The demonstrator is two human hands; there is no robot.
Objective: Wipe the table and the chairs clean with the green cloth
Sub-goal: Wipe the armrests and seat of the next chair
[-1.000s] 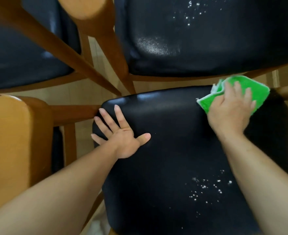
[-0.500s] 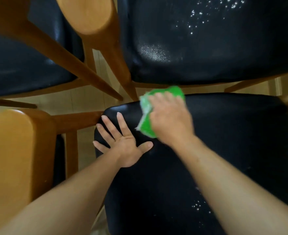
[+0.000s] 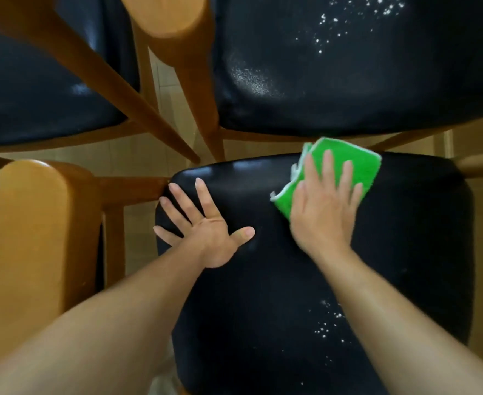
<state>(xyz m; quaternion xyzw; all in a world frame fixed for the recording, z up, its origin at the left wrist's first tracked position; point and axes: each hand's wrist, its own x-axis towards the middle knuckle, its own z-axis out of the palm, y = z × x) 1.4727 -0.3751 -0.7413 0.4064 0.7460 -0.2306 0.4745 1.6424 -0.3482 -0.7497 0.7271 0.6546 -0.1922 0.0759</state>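
Note:
A black padded chair seat (image 3: 263, 295) fills the lower middle of the head view. My left hand (image 3: 206, 226) lies flat on its far left part, fingers spread. My right hand (image 3: 324, 209) presses the folded green cloth (image 3: 357, 163) flat against the seat's far edge, fingers straight on top of it. White crumbs (image 3: 328, 326) are scattered on the near right part of this seat, beside my right forearm. A second black seat (image 3: 348, 81) beyond it carries white specks (image 3: 357, 21) and a dusty smear (image 3: 251, 81).
A third black seat (image 3: 35, 89) is at the far left. Wooden chair legs and rails (image 3: 115, 81) cross between the seats. A rounded wooden chair back (image 3: 29, 238) stands close at the near left. Pale tiled floor (image 3: 137, 158) shows in the gaps.
My right hand swept the green cloth left along the seat's far edge to my left hand, then back to the right to the middle. My left hand stayed flat in place.

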